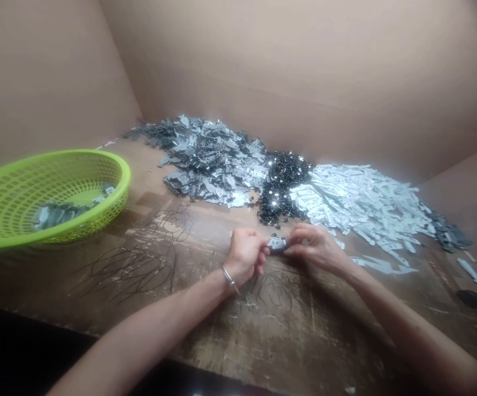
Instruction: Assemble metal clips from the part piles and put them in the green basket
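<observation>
Both my hands meet over the middle of the table around one small grey metal part [277, 243]. My left hand [246, 252] pinches its left end between thumb and fingers. At the other end, the fingertips of my right hand [313, 245] are closed on the same part. Fine detail of the part is blurred and partly covered by my fingers. Just behind it lies a heap of small shiny black pieces [285, 170]. A pile of flat grey metal plates [217, 159] spreads to the left of those, and long pale metal strips [366, 201] lie to the right.
A yellow-green plastic basket [125, 179] with several grey parts inside stands at the left. Cardboard-like walls [283, 71] enclose the back and sides. Dark scribbled lines mark the worn wooden table [221, 330]. Darker parts [450, 236] and a loose strip [470, 271] lie far right.
</observation>
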`<state>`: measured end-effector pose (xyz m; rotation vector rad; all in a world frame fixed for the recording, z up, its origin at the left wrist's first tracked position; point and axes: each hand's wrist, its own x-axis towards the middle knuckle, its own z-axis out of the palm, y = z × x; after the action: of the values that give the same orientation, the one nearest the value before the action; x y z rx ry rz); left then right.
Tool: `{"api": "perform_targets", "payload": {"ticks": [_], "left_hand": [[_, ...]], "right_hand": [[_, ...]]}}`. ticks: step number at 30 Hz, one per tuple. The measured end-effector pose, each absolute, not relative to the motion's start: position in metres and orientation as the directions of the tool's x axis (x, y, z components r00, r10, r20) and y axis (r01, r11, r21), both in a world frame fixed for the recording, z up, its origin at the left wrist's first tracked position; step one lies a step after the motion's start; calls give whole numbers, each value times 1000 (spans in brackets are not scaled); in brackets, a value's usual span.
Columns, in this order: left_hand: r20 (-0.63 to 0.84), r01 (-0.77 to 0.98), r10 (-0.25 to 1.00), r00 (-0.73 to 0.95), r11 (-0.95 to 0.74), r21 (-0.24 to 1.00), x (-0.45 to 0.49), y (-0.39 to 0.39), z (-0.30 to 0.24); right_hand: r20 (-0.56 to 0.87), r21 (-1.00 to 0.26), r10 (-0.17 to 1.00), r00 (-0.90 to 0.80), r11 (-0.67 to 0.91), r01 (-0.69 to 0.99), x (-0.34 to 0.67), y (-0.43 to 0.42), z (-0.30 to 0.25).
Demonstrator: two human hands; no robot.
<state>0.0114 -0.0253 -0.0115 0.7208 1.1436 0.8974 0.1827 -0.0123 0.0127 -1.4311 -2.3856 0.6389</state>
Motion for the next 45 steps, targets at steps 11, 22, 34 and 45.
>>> {"api": "perform_targets", "payload": {"ticks": [11,22,34,45], "left_hand": [[-429,-218,889,162,457,863,12,-27,-13],[-421,-231,891,170,451,862,12,-27,-13],[-425,-218,889,170,455,863,12,-28,-12],[-439,-215,880,179,471,856,12,-28,-14]], "right_hand": [[123,-499,896,-427,428,753,189,-20,12],[112,-451,886,-450,449,771,184,-20,8],[113,-464,890,-443,441,768,184,-20,13],[120,-471,896,-427,430,770,186,-18,11]]}}
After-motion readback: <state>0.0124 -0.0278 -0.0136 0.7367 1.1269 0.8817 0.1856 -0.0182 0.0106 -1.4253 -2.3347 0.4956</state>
